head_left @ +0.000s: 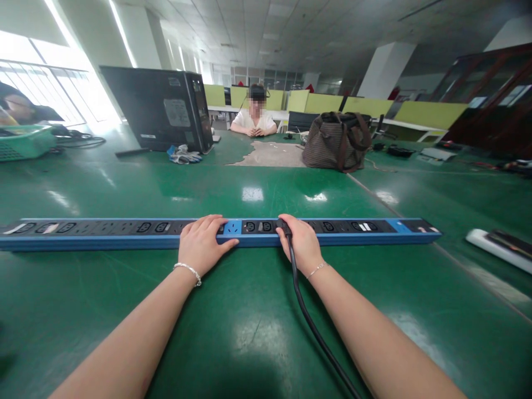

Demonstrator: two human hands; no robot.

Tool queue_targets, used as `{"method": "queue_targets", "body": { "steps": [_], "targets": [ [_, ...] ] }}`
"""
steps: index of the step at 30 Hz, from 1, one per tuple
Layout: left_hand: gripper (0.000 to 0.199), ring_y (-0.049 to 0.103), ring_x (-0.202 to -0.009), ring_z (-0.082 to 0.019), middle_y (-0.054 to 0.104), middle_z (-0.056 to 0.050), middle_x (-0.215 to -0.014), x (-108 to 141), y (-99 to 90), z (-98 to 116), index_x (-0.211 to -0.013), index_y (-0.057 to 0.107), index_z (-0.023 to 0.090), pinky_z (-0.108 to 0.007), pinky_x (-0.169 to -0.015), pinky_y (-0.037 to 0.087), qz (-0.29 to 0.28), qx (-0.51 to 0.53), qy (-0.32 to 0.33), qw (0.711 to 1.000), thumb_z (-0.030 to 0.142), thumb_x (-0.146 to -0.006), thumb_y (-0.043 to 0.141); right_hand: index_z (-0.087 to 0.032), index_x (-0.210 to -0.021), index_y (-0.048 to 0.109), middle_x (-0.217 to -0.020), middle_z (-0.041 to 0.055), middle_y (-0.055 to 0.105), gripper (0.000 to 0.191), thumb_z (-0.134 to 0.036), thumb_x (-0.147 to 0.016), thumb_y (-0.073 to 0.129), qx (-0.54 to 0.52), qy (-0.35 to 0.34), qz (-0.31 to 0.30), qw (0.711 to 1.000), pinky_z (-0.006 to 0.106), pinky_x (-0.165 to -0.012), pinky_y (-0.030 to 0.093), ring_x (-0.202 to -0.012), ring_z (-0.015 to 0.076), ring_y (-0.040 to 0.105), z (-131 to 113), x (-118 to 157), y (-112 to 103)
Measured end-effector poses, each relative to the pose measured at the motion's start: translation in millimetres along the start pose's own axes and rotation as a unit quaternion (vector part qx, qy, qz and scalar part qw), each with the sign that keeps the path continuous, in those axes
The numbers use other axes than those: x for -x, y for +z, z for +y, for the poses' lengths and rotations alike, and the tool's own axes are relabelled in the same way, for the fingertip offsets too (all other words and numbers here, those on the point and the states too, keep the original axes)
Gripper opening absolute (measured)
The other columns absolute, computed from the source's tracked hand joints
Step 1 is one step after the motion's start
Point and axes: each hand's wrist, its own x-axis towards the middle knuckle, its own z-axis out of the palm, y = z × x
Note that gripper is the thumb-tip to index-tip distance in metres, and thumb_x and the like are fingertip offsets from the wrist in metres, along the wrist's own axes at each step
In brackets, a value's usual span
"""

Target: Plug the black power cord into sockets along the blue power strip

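Note:
Across the green table lies a long blue and black power strip (pixel 253 240) with rows of sockets. My left hand (pixel 203 241) grips the strip left of its middle, the thumb along the near side and the fingers over the top beside a blue socket (pixel 233 228). Right of the strip's middle, my right hand (pixel 302 241) is closed around a black plug (pixel 284 226) at the socket face. How deep the plug sits is hidden by my fingers. A black cable (pixel 305 313) runs from the plug toward me and off the bottom edge.
A black computer case (pixel 160 111) stands at the back left, with gloves (pixel 184 154) beside it. A brown bag (pixel 337 141) sits at the back right. A white strip-shaped object (pixel 494 246) lies at right, a green basket (pixel 27 143) at far left. Another person (pixel 254 119) sits opposite.

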Motion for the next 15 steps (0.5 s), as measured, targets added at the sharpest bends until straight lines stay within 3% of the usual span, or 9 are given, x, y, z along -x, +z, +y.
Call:
{"method": "queue_targets", "body": {
  "steps": [15],
  "targets": [
    [0.048,0.05,-0.119,-0.026,0.059,-0.004,-0.128,0.2,-0.1,-0.6,-0.115,0.056,0.027,-0.044,-0.1,0.032,0.004,0.008,0.003,1.0,0.055,-0.076,0.059,-0.017,-0.112,0.058,-0.104,0.0096,0.069,0.03,-0.032,-0.09,0.044,0.006,0.031,0.045,0.998,0.039,-0.095,0.039,-0.098,0.0227,0.062,0.3,4.2,8.3]
  ]
}}
